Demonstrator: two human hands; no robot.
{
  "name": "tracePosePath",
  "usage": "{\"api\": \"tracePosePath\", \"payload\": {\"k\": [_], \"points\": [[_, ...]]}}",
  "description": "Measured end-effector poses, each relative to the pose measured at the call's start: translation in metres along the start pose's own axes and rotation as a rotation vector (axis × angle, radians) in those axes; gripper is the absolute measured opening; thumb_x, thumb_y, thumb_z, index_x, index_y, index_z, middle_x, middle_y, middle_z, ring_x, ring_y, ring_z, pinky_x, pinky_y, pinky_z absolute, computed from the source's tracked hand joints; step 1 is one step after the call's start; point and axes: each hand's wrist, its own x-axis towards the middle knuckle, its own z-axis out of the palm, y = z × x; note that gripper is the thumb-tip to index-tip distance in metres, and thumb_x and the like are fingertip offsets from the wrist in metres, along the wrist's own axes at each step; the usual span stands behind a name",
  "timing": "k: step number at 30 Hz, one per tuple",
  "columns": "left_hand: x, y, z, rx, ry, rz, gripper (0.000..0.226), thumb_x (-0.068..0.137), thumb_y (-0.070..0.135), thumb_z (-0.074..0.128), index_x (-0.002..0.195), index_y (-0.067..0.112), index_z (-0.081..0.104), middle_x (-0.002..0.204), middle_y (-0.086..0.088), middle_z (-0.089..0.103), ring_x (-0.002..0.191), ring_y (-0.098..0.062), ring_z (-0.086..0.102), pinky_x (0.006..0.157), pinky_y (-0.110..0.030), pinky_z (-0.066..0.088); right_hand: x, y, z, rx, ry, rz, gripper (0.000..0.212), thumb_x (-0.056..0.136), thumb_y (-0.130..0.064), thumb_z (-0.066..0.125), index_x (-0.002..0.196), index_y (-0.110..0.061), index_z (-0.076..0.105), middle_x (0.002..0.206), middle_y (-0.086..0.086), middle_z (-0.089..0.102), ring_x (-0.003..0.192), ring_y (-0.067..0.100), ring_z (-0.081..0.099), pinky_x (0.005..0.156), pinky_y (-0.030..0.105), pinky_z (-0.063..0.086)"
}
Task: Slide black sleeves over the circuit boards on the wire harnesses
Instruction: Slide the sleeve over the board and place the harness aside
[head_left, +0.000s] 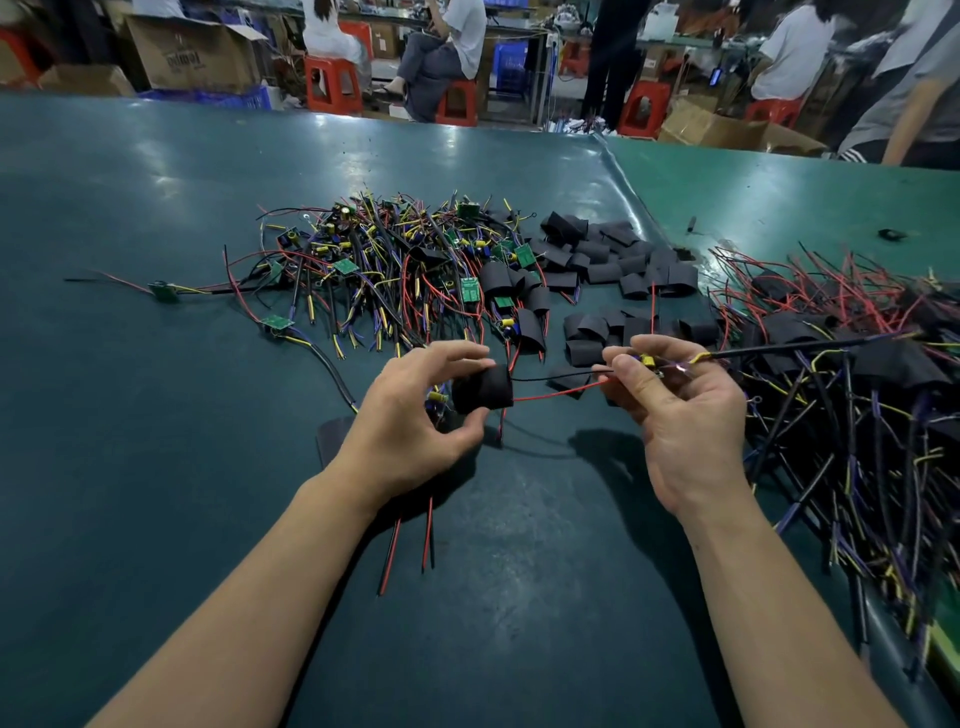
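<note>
A dark green worktop (156, 415) carries a tangled pile of bare wire harnesses (384, 260), loose black sleeves (608, 260) beside it, and sleeved harnesses (857, 395) heaped at the right. Near its middle, the left hand (415, 415) grips a black sleeve (483, 395) between thumb and fingers, while the right hand (675, 405) pinches a small circuit board (649, 361) by its wires

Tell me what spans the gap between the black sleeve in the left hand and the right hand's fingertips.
In the head view, one red wire and one thin black wire run from the black sleeve to the right hand.
</note>
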Motion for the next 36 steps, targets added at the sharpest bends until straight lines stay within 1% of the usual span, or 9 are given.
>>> {"api": "tracePosePath", "payload": {"k": [3,5,7,11,14,17,22,26,36], "points": [[0.000,0.004,0.004,0.106,-0.026,0.115,0.048,0.072,0.016,0.078,0.118,0.017,0.065,0.113,0.012,0.070,0.105,-0.005,0.061,0.096,-0.038,0.042,-0.002,0.005,0.004,-0.029,-0.030,-0.017,0.013,0.073,-0.010,0.075,0.082,-0.020,0.071,0.082,0.007,0.075,0.069,0.018,0.070,0.065,0.025,0.056],[0.002,0.007,0.007,0.158,-0.042,0.167,0.045,0.073,0.020,0.076,0.117,0.016,0.066,0.110,0.007,0.071,0.100,-0.007,0.060,0.091,-0.039,0.044,-0.006,0.012,0.009,-0.091,-0.079,-0.022,0.011,0.075,-0.011,0.075,0.084,-0.019,0.073,0.078,0.002,0.074,0.064,0.014,0.066,0.064,0.023,0.056],[0.003,0.009,0.009,0.184,-0.046,0.183,0.045,0.074,0.021,0.075,0.118,0.015,0.067,0.107,0.005,0.071,0.098,-0.008,0.058,0.089,-0.040,0.045,-0.009,0.016,0.013,-0.097,-0.146,0.016,0.011,0.079,-0.013,0.072,0.088,-0.019,0.075,0.076,0.001,0.072,0.068,0.014,0.068,0.069,0.024,0.057],[0.004,0.010,0.007,0.202,0.001,0.154,0.044,0.075,0.020,0.073,0.118,0.015,0.066,0.103,0.001,0.069,0.096,-0.016,0.061,0.088,-0.037,0.044,-0.010,0.016,0.011,-0.093,-0.239,0.047,0.032,0.094,0.003,0.055,0.093,-0.020,0.077,0.086,0.001,0.071,0.077,0.017,0.069,0.075,0.027,0.057],[0.004,0.011,0.004,0.170,0.029,0.085,0.042,0.076,0.024,0.068,0.117,0.016,0.067,0.104,0.002,0.069,0.098,-0.018,0.062,0.091,-0.043,0.046,-0.008,0.011,0.009,-0.048,-0.213,0.031,0.027,0.093,0.006,0.054,0.098,-0.014,0.071,0.088,0.001,0.069,0.078,0.016,0.068,0.074,0.027,0.057],[0.004,0.009,0.001,0.135,0.055,0.045,0.041,0.076,0.026,0.066,0.116,0.016,0.067,0.103,0.003,0.068,0.098,-0.017,0.061,0.090,-0.047,0.049,-0.006,0.002,0.006,0.132,-0.173,0.077,0.019,0.085,0.000,0.055,0.100,-0.005,0.065,0.084,0.004,0.067,0.082,0.023,0.070,0.077,0.032,0.059],[0.003,0.006,0.001,0.119,0.072,0.045,0.043,0.074,0.021,0.069,0.117,0.016,0.065,0.104,0.012,0.064,0.099,-0.012,0.060,0.092,-0.046,0.048,-0.002,-0.008,-0.003,0.254,-0.132,0.066,0.016,0.088,0.002,0.047,0.099,-0.002,0.058,0.081,0.007,0.066,0.085,0.029,0.072,0.073,0.030,0.059],[0.002,0.005,0.001,0.097,0.079,0.039,0.044,0.075,0.022,0.069,0.118,0.016,0.065,0.105,0.010,0.066,0.102,-0.009,0.060,0.093,-0.045,0.049,0.001,-0.009,-0.010,0.245,-0.120,0.047,0.019,0.093,0.005,0.043,0.099,-0.004,0.058,0.080,0.004,0.068,0.084,0.025,0.072,0.076,0.029,0.058],[0.004,0.003,0.000,0.046,0.180,-0.011,0.043,0.075,0.016,0.072,0.117,0.016,0.063,0.110,0.006,0.068,0.105,-0.016,0.064,0.092,-0.047,0.049,0.001,-0.009,-0.010,0.165,-0.133,0.053,0.023,0.094,0.009,0.040,0.098,-0.003,0.059,0.085,0.007,0.064,0.081,0.024,0.071,0.074,0.030,0.058]]}}
